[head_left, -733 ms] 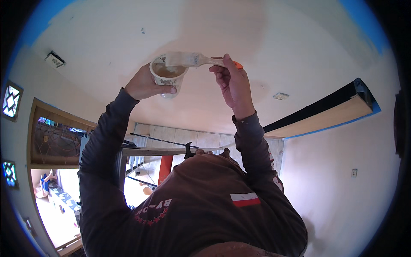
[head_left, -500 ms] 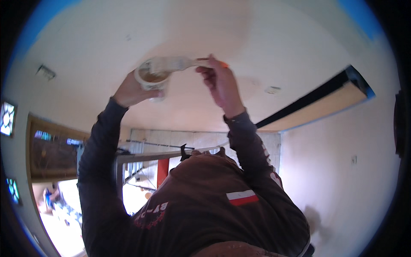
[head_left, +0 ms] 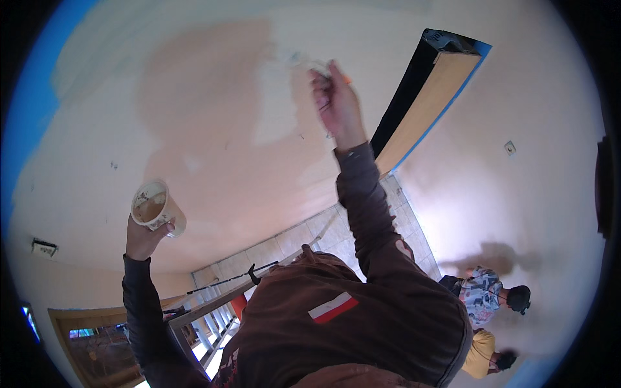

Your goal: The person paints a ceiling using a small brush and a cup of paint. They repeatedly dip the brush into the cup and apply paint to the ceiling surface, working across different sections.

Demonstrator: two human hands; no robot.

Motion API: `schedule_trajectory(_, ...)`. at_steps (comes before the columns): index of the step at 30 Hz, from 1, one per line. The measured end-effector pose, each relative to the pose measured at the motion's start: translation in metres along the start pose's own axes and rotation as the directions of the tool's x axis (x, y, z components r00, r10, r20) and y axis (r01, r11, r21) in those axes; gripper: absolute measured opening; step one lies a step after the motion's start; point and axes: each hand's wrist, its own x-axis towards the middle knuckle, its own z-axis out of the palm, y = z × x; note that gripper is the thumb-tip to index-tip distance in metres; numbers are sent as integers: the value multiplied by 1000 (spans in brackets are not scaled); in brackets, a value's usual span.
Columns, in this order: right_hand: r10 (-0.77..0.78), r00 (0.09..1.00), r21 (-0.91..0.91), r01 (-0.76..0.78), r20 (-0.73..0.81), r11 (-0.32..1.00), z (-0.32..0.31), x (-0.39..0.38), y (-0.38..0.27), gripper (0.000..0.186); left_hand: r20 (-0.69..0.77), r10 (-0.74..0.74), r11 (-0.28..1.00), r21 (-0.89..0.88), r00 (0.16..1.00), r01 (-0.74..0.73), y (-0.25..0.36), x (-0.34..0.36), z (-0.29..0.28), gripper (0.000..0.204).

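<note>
Paintbrush (head_left: 303, 61), blurred, is apparently pinched by the fingers of the right hand (head_left: 337, 107), before a pale surface (head_left: 97, 129); a cup (head_left: 172, 216) is gripped by the left hand's (head_left: 145, 238) curled fingers.

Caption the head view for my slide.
Left hand holds a cup of beige liquid; right hand holds a blurred brush near a pale wall.

Light is brightening a pale right-hand wall (head_left: 446, 200) as blue is edging the front wall (head_left: 226, 129), tiles are covering the floor (head_left: 284, 243), and a wooden frame (head_left: 97, 318) is standing lower left.
</note>
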Motion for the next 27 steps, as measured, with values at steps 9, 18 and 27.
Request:
schedule_trajectory(9,-757,632,-375,670,-166,641,-108,96,-187,23,-1,-14,999,44,1000,14,4,0,4,69)
schedule_trajectory(18,-955,185,-838,537,231,-98,-141,166,-291,31,-7,-44,998,45,999,44,9,-2,3,72)
schedule_trajectory(27,-861,153,-852,304,486,-427,-93,174,-234,23,-28,14,1000,-1,1000,-14,12,-4,10,56)
